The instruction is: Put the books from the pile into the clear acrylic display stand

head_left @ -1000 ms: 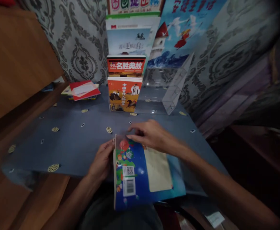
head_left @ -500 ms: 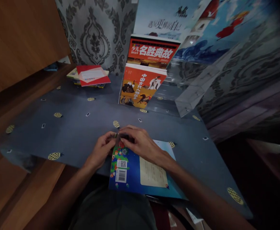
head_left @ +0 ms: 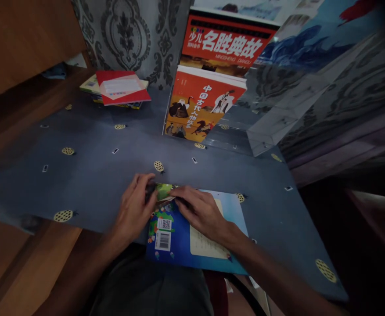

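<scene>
While pinching the far left corner of the blue book [head_left: 179, 245] between left hand [head_left: 134, 206] and right hand [head_left: 200, 213], best to grip lightly and close to the edge. Both closed on that corner, fingertips meeting around a small green flap of cover raised off the rest. Lies flat on the table [head_left: 90, 175], barcode side up, near end jutting past the front edge above the lap. Judged from that overhang, worth resting the right wrist on the cover to stop any tipping or sliding toward the lap. Better to lift with the thumb pads than with nails, so as not to crease or tear the thin cover. No crowding nearby: upright orange book [head_left: 200, 107] and clear stand [head_left: 278, 127] well apart at the back, red-topped stack [head_left: 120, 87] off at the far left.
</scene>
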